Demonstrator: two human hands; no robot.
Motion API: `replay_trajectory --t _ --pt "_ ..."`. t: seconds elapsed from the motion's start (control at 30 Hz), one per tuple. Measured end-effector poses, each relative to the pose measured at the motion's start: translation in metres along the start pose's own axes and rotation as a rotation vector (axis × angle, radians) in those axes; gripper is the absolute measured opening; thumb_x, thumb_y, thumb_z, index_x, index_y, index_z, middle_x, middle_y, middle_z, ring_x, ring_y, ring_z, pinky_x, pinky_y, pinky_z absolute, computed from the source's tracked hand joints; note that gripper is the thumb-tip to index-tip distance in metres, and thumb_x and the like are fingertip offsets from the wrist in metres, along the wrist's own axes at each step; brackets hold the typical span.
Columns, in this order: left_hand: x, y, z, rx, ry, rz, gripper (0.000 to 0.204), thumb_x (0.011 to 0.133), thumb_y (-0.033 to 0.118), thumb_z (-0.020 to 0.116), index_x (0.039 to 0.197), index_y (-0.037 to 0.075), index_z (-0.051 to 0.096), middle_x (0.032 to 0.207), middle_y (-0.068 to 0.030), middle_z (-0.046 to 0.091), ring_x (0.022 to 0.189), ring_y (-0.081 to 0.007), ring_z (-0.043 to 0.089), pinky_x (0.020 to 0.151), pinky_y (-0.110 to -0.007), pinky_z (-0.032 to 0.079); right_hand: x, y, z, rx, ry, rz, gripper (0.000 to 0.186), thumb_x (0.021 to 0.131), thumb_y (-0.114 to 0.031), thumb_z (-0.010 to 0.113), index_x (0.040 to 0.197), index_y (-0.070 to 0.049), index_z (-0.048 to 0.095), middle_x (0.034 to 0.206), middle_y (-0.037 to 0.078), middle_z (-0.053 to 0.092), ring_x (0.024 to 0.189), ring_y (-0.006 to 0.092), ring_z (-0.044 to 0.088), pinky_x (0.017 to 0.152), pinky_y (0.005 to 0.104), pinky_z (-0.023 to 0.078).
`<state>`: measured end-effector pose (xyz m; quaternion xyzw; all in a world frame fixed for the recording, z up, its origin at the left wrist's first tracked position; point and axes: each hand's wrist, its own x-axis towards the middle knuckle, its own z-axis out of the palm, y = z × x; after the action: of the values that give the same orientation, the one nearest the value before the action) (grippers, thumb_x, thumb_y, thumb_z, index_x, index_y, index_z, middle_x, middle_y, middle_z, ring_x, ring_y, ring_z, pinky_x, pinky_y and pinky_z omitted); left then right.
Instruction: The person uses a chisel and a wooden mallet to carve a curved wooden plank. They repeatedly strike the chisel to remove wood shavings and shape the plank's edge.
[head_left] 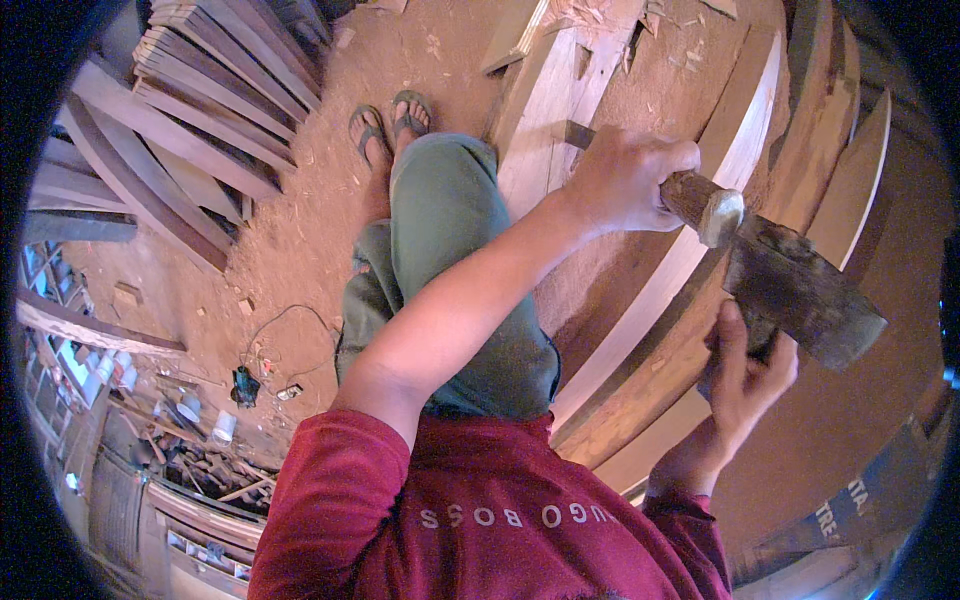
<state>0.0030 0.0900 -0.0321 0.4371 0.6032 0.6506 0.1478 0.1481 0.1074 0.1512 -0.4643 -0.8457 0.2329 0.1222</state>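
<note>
My left hand [635, 180] is closed round a chisel, its worn wooden handle [700, 207] pointing right with a pale, battered end. The chisel's dark blade [572, 133] shows past the fist, over a pale timber beam [545, 145] with a slot cut in it farther up. In my right hand [748, 375] is a mallet with a dark, blocky wooden head [805, 290]. The head lies right beside the chisel handle's end; whether they touch I cannot tell. Most of the mallet's handle is hidden by the head and my fingers.
Curved planks [720, 170] lie to the right of the beam. Several stacked boards [200, 90] fill the far left. A dark power tool [243, 386] with a cord sits on the dirt floor [290, 240], near wood scraps [215, 470]. Shavings lie around the beam's far end.
</note>
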Motion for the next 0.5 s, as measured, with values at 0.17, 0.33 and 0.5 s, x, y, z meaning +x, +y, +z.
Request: replay_trajectory --t 0.17,0.33,0.5 --pt "0.001 0.002 -0.001 -0.033 -0.019 -0.015 0.030 0.061 0.026 0.078 0.077 0.012 0.056 0.061 -0.0088 0.061 0.058 -0.0294 0.064 0.053 -0.042 0.049 -0.011 -0.009 -0.015 0.845 0.169 -0.035 0.016 0.087 -0.012 0.068 0.091 0.001 0.061 0.076 0.010 0.064 0.064 0.0191 0.061 0.060 0.0311 0.051" --pt "-0.001 -0.001 -0.001 0.017 -0.040 0.007 0.030 0.062 0.026 0.077 0.076 0.011 0.055 0.064 -0.0103 0.062 0.059 -0.0303 0.064 0.054 -0.042 0.049 -0.013 0.023 0.000 -0.131 -0.310 0.049 0.029 0.088 -0.017 0.067 0.113 -0.003 0.062 0.102 0.015 0.066 0.096 0.0334 0.061 0.096 0.0442 0.041" --pt "-0.001 0.000 0.001 0.001 -0.045 -0.021 0.030 0.061 0.026 0.078 0.078 0.011 0.057 0.066 -0.0103 0.063 0.060 -0.0314 0.064 0.055 -0.043 0.050 -0.021 0.036 -0.006 0.145 -0.041 0.127 0.025 0.087 -0.010 0.067 0.108 0.004 0.061 0.090 0.013 0.068 0.078 0.0222 0.065 0.075 0.0329 0.051"
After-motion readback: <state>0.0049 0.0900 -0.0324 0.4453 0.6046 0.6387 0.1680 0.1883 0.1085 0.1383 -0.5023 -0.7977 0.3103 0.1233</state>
